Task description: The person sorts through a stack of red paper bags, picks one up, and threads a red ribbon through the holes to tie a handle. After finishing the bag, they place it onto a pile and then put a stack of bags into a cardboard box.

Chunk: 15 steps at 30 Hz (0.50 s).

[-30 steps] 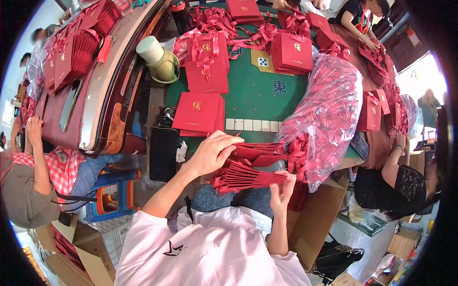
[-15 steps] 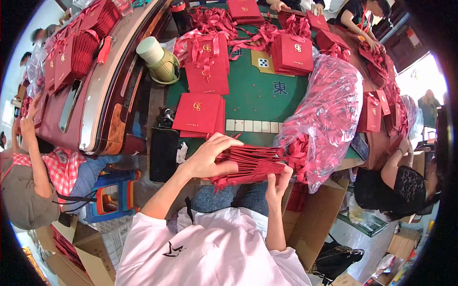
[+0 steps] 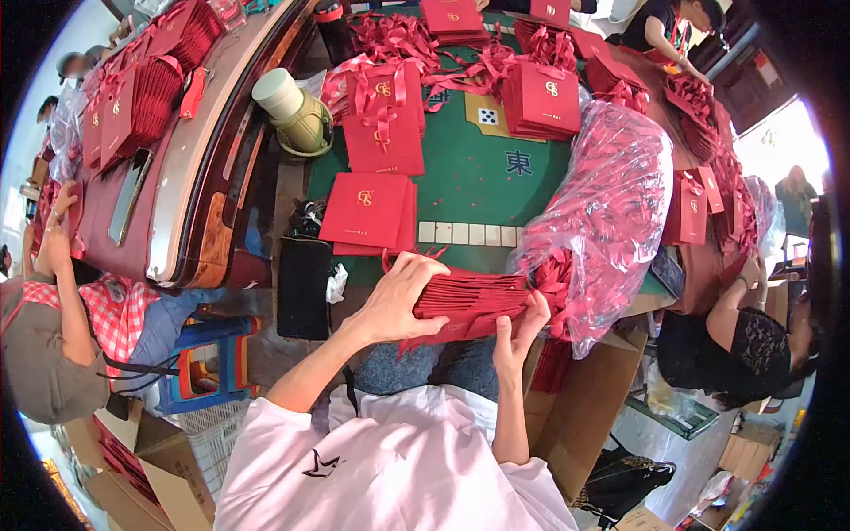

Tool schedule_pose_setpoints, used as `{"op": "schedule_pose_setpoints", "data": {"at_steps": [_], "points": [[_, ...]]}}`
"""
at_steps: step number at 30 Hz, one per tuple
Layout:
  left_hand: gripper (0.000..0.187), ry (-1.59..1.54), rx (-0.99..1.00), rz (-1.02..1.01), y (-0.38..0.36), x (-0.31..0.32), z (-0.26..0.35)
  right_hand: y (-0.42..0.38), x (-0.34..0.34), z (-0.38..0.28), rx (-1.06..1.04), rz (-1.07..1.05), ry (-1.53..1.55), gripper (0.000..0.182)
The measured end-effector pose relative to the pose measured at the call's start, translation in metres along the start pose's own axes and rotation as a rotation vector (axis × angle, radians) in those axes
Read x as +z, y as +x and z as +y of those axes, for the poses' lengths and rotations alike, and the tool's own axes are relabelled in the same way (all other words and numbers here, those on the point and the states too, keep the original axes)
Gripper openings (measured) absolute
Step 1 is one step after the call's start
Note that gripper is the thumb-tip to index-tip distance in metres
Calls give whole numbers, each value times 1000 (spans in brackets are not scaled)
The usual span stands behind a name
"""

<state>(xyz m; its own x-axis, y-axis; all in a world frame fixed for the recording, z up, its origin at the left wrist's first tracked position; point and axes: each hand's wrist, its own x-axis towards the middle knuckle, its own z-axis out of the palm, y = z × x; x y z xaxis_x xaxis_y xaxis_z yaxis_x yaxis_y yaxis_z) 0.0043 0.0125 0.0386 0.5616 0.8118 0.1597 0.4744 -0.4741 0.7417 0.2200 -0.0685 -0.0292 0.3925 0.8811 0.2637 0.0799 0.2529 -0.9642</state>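
Green printed tabletop [image 3: 456, 190], red bags [image 3: 365, 212] in stacks, tangled red ribbons [image 3: 397, 40], clear plastic sack [image 3: 611, 203] at right

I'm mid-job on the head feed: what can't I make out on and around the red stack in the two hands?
All in the head view:
Underside of the red stack: hidden by the stack itself.
Number of pieces in it: edges too tightly packed to count.
Palm of the left hand: hidden by the back of that hand.
Separate pieces inside the clear plastic bag: obscured by glare and creases.
Small print below the gold logo: too small to read.
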Motion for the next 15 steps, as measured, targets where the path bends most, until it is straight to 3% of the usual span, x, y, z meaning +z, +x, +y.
{"op": "schedule_pose_setpoints", "data": {"at_steps": [3,9,11,13,15], "points": [[70,8,2,9,1,0,1,-1,-10,13,109,-117,43,54],[72,-67,28,-25,4,-16,0,3,-4,2,119,-97,109,43],[59,-335,-73,-115,4,-25,-9,2,-5,6,110,-93,102,40],[34,-299,-29,-77,9,-26,-21,1,-5,6,102,-87,94,37],[33,-283,-35,-90,14,-24,-27,0,-7,4,131,-122,154,35]]}}
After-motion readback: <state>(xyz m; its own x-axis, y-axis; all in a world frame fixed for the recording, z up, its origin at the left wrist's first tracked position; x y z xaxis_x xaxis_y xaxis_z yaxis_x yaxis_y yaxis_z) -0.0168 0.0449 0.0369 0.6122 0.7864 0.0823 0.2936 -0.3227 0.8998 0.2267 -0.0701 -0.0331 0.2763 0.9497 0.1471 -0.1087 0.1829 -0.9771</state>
